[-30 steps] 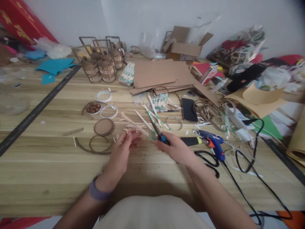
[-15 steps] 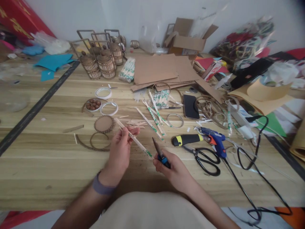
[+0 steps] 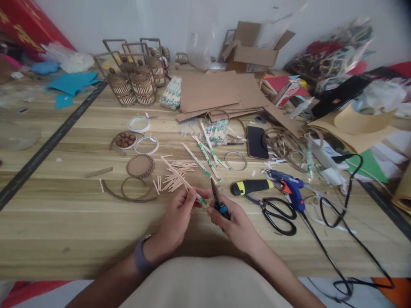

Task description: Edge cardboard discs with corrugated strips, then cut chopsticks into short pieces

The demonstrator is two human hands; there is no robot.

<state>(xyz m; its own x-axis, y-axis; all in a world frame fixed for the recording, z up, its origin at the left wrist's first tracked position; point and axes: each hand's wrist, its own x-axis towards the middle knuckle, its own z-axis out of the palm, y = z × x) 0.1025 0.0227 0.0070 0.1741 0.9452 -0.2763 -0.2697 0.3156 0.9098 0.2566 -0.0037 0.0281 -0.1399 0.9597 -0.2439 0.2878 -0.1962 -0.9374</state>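
My left hand [image 3: 181, 214] is closed on a pair of chopsticks [image 3: 176, 173] in a green-printed sleeve. Their bare wooden ends point away to the upper left, and the printed end reaches my right hand. In my right hand [image 3: 234, 218] is a blue-and-black-handled tool [image 3: 218, 201], its dark pointed blade standing upward. The thumb of that hand is close to the sleeve's end; whether it pinches it I cannot tell. Several short wooden sticks [image 3: 174, 182] lie just beyond my left hand. More sleeved chopsticks [image 3: 205, 156] lie further off.
To the right are black scissors [image 3: 279, 218], a yellow-and-black handle [image 3: 252, 187], a blue glue gun [image 3: 290, 188] with its cord, and a phone [image 3: 257, 142]. On the left are a woven-edged disc [image 3: 140, 165], tape rolls [image 3: 146, 145] and a bowl of brown beads [image 3: 125, 140]. Cardboard sheets [image 3: 208, 92] lie behind.
My left hand has moved right and nearer to me, along the chopsticks toward my right hand. More short sticks now show where it was. My right hand has barely moved.
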